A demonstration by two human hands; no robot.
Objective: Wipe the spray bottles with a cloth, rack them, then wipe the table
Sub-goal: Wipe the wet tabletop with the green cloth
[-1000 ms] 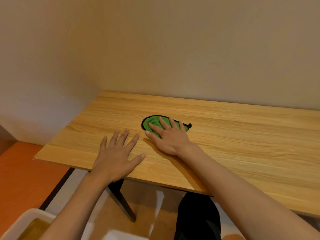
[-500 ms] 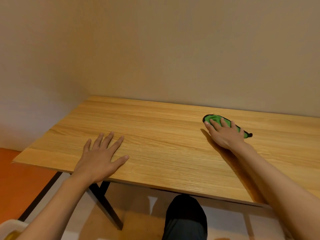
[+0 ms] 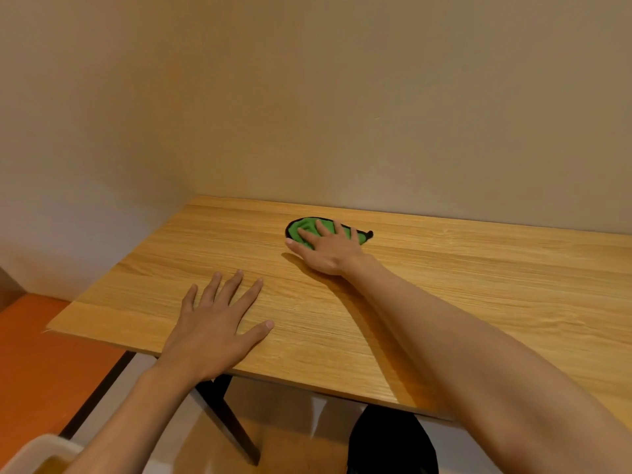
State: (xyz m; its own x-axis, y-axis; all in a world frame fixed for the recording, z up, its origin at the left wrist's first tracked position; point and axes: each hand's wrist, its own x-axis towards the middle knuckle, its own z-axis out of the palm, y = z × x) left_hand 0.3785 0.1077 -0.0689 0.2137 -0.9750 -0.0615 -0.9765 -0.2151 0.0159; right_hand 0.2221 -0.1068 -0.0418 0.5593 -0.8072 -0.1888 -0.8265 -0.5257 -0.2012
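Observation:
A green cloth with a dark edge (image 3: 307,226) lies on the wooden table (image 3: 478,285), toward its back near the wall. My right hand (image 3: 328,249) presses flat on the cloth with straight fingers and covers most of it. My left hand (image 3: 219,323) rests flat on the table near the front edge, fingers spread, holding nothing. No spray bottles or rack are in view.
Walls close off the table at the back and on the left. A black table leg (image 3: 229,419) stands under the front edge. A white tub's corner (image 3: 41,453) shows at the bottom left, over an orange floor (image 3: 37,364).
My right hand has slid the cloth from the left-middle out to the right and back toward the middle, farther back on the table. My left hand has stayed flat near the front edge.

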